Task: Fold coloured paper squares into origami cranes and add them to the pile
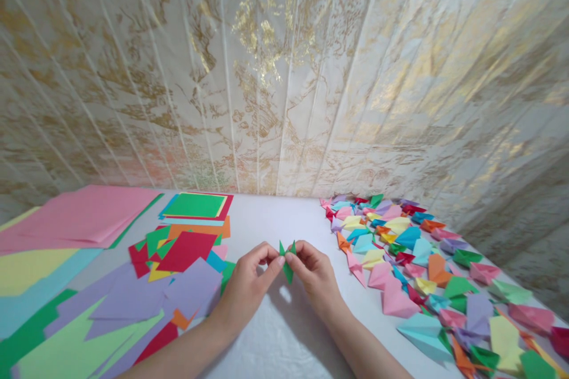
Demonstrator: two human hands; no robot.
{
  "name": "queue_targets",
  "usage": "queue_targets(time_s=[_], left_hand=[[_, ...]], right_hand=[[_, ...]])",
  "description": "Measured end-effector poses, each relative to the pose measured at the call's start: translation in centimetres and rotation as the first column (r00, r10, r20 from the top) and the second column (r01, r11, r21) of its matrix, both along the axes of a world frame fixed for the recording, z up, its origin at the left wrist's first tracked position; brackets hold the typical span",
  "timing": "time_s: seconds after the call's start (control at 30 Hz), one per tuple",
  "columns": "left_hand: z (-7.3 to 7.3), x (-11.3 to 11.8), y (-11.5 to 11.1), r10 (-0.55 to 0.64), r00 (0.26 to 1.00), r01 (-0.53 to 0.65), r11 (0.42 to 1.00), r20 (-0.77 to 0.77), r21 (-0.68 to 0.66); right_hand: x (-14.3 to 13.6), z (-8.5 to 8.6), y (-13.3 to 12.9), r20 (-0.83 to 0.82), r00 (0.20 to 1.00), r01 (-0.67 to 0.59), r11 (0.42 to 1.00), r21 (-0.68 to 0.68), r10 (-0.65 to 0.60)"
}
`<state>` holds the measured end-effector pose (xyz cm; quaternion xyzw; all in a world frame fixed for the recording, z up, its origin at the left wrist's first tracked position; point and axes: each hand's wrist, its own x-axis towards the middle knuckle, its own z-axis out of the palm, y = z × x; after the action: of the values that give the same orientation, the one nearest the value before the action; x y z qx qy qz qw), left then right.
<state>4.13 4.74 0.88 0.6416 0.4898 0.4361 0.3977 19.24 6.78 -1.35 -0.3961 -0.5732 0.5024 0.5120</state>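
A small piece of folded green paper (288, 272) is held above the middle of the white table, two narrow points sticking up and one pointing down. My left hand (255, 275) pinches its left side between thumb and fingers. From the right, my right hand (313, 272) grips the other side the same way, thumb near the paper's centre. Both thumbs almost meet. The fingertips behind the paper are partly hidden.
Many folded paper shapes (395, 299) in mixed colours cover the table's right side. On the left lie loose coloured sheets (133, 293), a stack of squares (195, 205) and large pink sheets (84, 213). A patterned gold-and-white curtain (267, 71) hangs behind the white table (271, 213).
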Motion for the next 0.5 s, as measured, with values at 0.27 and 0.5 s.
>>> queue_targets(time_s=[0.27,0.5], left_hand=[[-0.19,-0.05,0.0,0.097,0.989,-0.062,0.958,-0.112,0.281],[-0.53,-0.29,0.36,0.054,0.998,-0.047,0.987,-0.043,0.151]], right_hand=[[-0.75,0.63,-0.12,-0.189,0.982,-0.05,0.993,-0.105,0.03],[-0.53,0.8,0.06,-0.199,0.98,-0.018,0.979,-0.205,-0.024]])
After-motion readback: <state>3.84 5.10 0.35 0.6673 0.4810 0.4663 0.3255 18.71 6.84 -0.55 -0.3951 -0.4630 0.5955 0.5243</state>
